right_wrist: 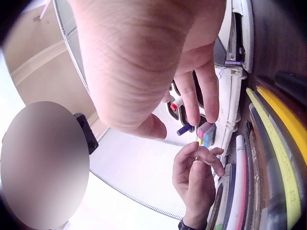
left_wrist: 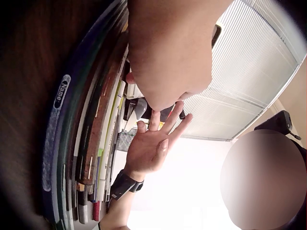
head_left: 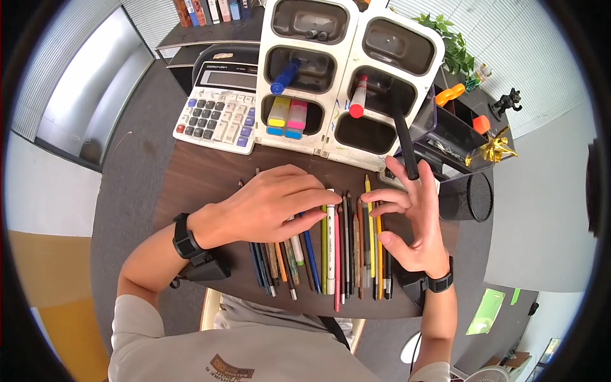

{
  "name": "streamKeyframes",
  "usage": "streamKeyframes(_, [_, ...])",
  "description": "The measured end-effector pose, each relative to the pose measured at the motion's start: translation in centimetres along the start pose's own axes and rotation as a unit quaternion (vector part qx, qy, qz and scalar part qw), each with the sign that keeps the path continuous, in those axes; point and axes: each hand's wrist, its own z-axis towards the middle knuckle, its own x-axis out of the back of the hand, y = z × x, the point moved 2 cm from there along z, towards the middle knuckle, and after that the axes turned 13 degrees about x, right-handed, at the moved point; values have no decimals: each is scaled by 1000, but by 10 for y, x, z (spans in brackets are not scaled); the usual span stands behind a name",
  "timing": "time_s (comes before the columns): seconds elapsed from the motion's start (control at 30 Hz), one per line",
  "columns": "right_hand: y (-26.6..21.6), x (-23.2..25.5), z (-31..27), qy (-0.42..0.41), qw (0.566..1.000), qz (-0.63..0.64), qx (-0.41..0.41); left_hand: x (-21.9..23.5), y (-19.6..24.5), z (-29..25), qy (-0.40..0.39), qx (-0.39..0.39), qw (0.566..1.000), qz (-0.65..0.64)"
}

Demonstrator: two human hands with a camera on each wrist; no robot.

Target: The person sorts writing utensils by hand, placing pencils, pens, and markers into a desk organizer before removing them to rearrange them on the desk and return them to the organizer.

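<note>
Dark wood counter [head_left: 197, 175], small, edged by grey carpet floor [head_left: 130, 134].

Row of pens and pencils [head_left: 337, 248] laid side by side, running front to back, at the near middle of the counter. Among the row: yellow pencil [head_left: 370, 216], white marker [head_left: 330, 248], red pencil [head_left: 337, 280], blue pen [head_left: 311, 254].

Left hand [head_left: 270, 207] flat over the left part of the row, fingers straight, pressing on the pens, gripping nothing. Black wrist strap [head_left: 186, 237] behind it.

Right hand [head_left: 414, 219] at the right end of the row, palm turned inward, fingers loosely spread, fingertips by the rightmost pencils. Black marker [head_left: 405, 143] standing up from between its raised fingers; exact hold not clear. Black band [head_left: 441, 281] on that wrist.

White organiser tray [head_left: 347, 76] beyond the row, six dark compartments. Inside: blue marker [head_left: 284, 76], red-capped marker [head_left: 358, 99], yellow and pink highlighters [head_left: 287, 118].

Calculator [head_left: 217, 114] left of the tray, at the far left of the counter.

Dark desk caddy [head_left: 455, 130] right of the tray, orange items within. Black mesh cup [head_left: 468, 197] near the right hand.

Green plant [head_left: 453, 44] behind the tray; gold ornament [head_left: 493, 149] and small dark figurine [head_left: 507, 102] right of the caddy.

Books [head_left: 207, 9] on a shelf beyond the calculator. White blinds [head_left: 509, 38] in the far right of the room.
</note>
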Motion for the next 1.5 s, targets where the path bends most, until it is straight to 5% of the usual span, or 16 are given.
streamKeyframes(1.1, [3, 6, 4, 26, 996, -84, 10, 4, -3, 1, -41, 51, 997, -28])
streamKeyframes(1.2, [3, 6, 3, 25, 996, -81, -2, 7, -1, -1, 1, 158, 978, -133])
streamKeyframes(1.27, [2, 6, 4, 22, 996, -83, -6, 9, -8, -5, 36, 156, 972, -174])
streamKeyframes(1.43, [1, 5, 3, 19, 996, -82, -7, 25, -10, 4, 133, 221, 878, -403])
streamKeyframes(1.5, [0, 4, 3, 19, 997, -79, -10, 33, -9, 11, 116, 239, 867, -422])
